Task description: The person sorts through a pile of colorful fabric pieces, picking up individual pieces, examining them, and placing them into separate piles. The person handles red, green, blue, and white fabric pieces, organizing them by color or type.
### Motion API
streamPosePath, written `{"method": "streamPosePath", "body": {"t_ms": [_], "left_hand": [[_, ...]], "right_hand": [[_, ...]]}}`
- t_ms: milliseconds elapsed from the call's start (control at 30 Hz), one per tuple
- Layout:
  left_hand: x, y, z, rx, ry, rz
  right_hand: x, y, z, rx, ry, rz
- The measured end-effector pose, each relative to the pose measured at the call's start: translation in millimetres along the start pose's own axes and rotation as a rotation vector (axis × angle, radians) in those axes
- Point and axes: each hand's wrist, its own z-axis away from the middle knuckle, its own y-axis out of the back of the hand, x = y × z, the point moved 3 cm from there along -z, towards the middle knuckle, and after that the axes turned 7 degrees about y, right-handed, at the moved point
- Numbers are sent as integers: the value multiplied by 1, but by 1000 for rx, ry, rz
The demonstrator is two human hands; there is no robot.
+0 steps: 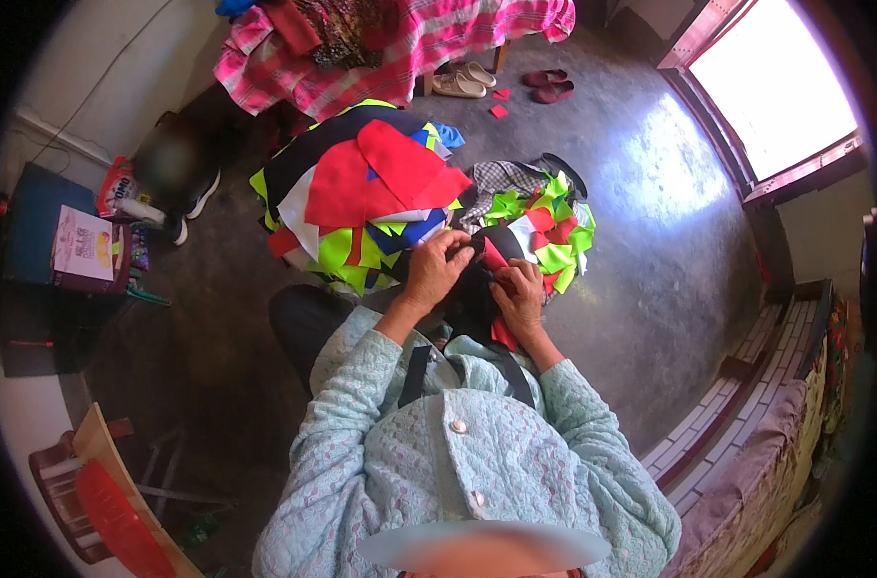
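Observation:
My left hand (437, 268) and my right hand (521, 294) meet over a black fabric piece with a red patch (485, 262) held in my lap. Both hands pinch it, fingers closed on the cloth. Just beyond my hands lies a big heap of cut cloth (361, 193) in red, neon green, blue, white and black. To its right sits a smaller pile of neon green and red scraps (552, 223) on a checked cloth. My light blue sleeves come in from below.
A pink checked cloth (400, 39) covers a bed at the back, with slippers (465, 82) and dark red shoes (549, 85) beside it. Boxes and bottles (101, 236) stand at the left. A bright window (776, 87) is at the right, a brick ledge (737, 385) below it.

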Motion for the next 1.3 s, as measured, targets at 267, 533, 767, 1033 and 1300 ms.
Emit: {"method": "streamPosePath", "body": {"t_ms": [267, 533, 767, 1033, 1300], "left_hand": [[-55, -42, 7, -203, 277, 290], [-45, -44, 9, -245, 285, 349], [-31, -44, 5, -308, 278, 252], [-33, -48, 0, -269, 184, 213], [-40, -51, 2, -249, 318, 625]], "right_hand": [[3, -1, 2, 10, 0, -16], [-2, 1, -1, -10, -34, 12], [0, 1, 0, -6, -3, 6], [3, 0, 2, -22, -5, -17], [-4, 4, 6, -17, 8, -36]]}}
